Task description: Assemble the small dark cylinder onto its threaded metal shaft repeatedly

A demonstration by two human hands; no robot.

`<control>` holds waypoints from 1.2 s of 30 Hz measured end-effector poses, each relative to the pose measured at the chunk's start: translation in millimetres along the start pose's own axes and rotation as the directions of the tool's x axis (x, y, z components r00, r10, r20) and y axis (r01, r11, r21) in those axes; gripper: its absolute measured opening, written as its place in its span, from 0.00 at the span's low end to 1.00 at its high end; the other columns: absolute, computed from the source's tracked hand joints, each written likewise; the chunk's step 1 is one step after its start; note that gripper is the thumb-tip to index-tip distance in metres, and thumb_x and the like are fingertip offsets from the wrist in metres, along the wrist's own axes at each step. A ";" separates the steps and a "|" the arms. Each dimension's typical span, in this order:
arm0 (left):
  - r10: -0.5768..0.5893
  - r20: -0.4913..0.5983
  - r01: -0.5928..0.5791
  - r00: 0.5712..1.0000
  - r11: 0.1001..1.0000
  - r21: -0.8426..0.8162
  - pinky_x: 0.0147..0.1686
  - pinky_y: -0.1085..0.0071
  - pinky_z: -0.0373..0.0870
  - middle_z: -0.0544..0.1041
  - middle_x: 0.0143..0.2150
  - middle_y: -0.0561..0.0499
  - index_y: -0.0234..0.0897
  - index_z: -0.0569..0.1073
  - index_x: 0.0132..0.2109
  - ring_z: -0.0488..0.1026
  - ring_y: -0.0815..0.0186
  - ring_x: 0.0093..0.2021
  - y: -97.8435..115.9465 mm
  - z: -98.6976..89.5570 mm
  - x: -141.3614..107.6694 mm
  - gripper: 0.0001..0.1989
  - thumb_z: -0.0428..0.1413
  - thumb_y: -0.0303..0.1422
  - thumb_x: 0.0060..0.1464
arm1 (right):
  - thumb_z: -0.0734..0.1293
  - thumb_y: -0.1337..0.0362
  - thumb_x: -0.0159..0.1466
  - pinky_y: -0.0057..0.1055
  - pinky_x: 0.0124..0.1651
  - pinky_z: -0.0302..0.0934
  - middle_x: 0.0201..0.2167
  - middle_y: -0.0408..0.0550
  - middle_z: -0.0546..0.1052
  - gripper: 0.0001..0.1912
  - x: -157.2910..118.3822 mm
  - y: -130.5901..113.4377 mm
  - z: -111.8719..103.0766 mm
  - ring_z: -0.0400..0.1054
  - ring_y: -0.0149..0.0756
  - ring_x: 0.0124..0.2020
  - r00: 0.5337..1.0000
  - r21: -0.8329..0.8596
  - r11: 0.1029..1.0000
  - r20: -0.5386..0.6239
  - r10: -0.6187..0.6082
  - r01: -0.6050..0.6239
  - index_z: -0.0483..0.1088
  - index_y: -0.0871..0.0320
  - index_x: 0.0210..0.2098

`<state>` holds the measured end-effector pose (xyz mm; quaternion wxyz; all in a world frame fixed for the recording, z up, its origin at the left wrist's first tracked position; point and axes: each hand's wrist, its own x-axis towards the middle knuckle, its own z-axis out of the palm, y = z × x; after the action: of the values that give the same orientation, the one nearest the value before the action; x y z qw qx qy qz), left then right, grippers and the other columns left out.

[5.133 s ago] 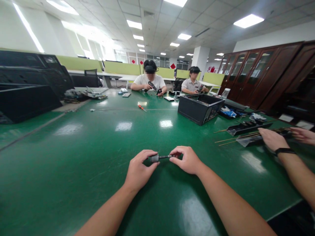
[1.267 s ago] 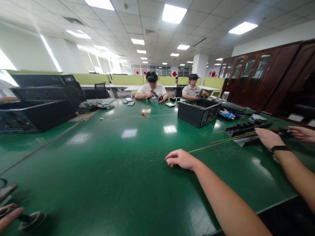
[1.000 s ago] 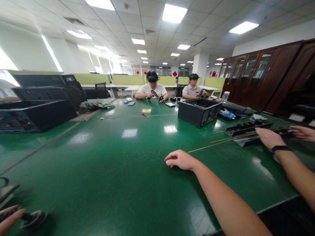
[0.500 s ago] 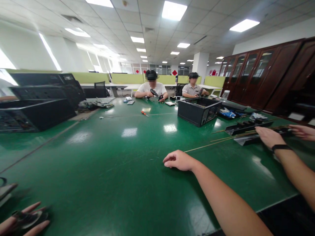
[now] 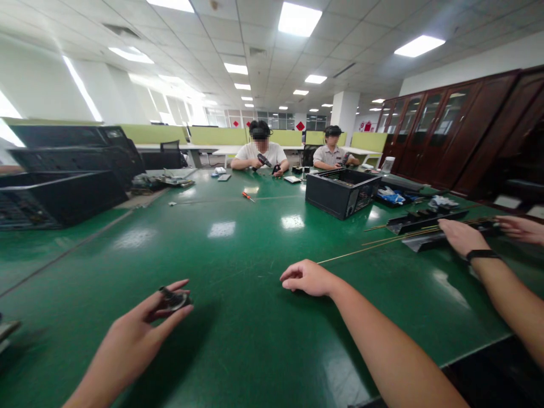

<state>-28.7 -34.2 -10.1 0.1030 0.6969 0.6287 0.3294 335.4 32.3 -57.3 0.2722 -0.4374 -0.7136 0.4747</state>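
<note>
My left hand [image 5: 140, 326], raised over the green table [image 5: 238, 345], grips a small dark round part with a short stem [image 5: 175, 298] between thumb and fingers. Its exact kind is unclear. To the right, my right hand [image 5: 308, 277] rests on the tabletop with its fingers curled in. Whatever may lie inside them is hidden. A thin brass-coloured rod [image 5: 340, 256] runs from behind that hand toward the right.
A co-worker's hands [image 5: 461, 235] hold more rods over dark metal channels [image 5: 419, 241] at right. A black computer case [image 5: 327, 195] and an orange screwdriver [image 5: 246, 195] lie ahead. More cases [image 5: 85, 195] stand left. Two people [image 5: 260, 153] sit opposite.
My left hand has come in from the lower left corner toward the table's middle, carrying the dark round part. My right hand stays put.
</note>
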 end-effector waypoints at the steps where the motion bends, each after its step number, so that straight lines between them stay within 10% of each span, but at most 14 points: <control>1: 0.005 0.066 -0.002 0.998 0.999 -0.040 0.53 0.56 0.74 0.80 0.47 0.54 0.46 0.73 0.54 0.78 0.56 0.46 12.9 9.3 5.9 0.30 0.55 0.57 0.50 | 0.71 0.64 0.59 0.28 0.35 0.64 0.29 0.46 0.79 0.13 1.1 1.5 -0.4 0.72 0.32 0.29 1.000 0.013 1.000 -0.012 -0.008 0.008 0.78 0.60 0.43; 7: 0.195 0.200 -0.160 0.960 0.971 -0.179 0.50 0.61 0.73 0.80 0.44 0.49 0.39 0.71 0.56 0.77 0.58 0.44 83.8 64.4 40.5 0.28 0.61 0.40 0.48 | 0.67 0.76 0.52 0.24 0.30 0.62 0.36 0.46 0.77 0.24 5.2 9.4 -1.4 0.68 0.27 0.26 0.995 0.117 0.991 -0.080 -0.058 0.067 0.73 0.60 0.49; 14: 0.347 0.253 -0.331 0.903 0.938 -0.105 0.47 0.62 0.70 0.78 0.43 0.49 0.41 0.76 0.46 0.74 0.58 0.44 80.5 115.8 44.2 0.13 0.59 0.34 0.52 | 0.74 0.72 0.50 0.26 0.32 0.65 0.48 0.49 0.73 0.34 -1.8 5.5 5.4 0.70 0.27 0.29 0.963 -0.105 0.974 -0.160 -0.217 0.202 0.67 0.56 0.56; 36: 0.503 0.220 -0.419 0.836 0.843 -0.337 0.49 0.69 0.69 0.78 0.45 0.54 0.43 0.75 0.47 0.74 0.66 0.46 75.3 130.7 37.2 0.12 0.60 0.30 0.55 | 0.72 0.65 0.57 0.29 0.39 0.61 0.33 0.45 0.78 0.08 -9.5 -11.6 10.6 0.71 0.34 0.35 0.942 -0.420 0.876 -0.119 -0.313 0.237 0.77 0.57 0.38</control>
<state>108.8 22.1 -55.4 0.2094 0.8491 0.3652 0.3190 327.1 17.3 -50.7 0.3062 -0.4192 -0.8224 0.2327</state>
